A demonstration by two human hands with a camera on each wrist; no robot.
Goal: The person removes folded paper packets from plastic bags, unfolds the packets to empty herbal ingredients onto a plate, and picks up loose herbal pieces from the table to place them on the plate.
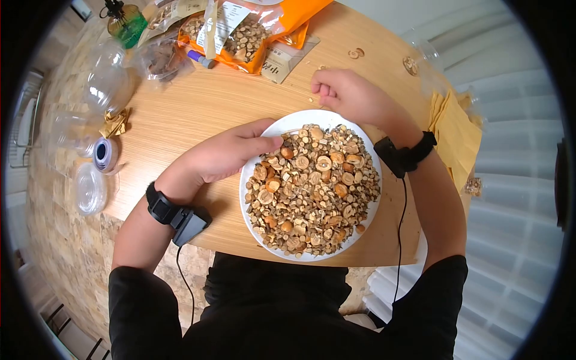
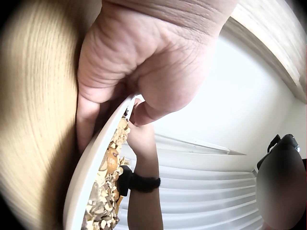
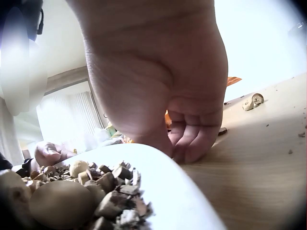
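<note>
A white plate (image 1: 245,198) heaped with dried slices, small round pieces and brown nut-like pieces stands at the table's near edge. My left hand (image 1: 237,147) grips its left rim, thumb over the top and fingers underneath. In the left wrist view the plate (image 2: 76,201) is seen edge-on, slightly raised on the side where the hand (image 2: 144,62) holds it. Just beyond the far rim, my right hand (image 1: 354,96) is low at the tabletop with its fingers curled. The right wrist view shows those curled fingers (image 3: 196,139) by the wood; their tips are partly hidden.
Loose slices (image 1: 356,53) lie on the wooden table (image 1: 198,108). An orange bag (image 1: 252,39) of dried pieces is at the back, near a purple-capped marker (image 1: 201,59). Clear plastic containers (image 1: 108,84) and a tape roll (image 1: 105,155) line the left; yellow cloth (image 1: 456,132) hangs at the right edge.
</note>
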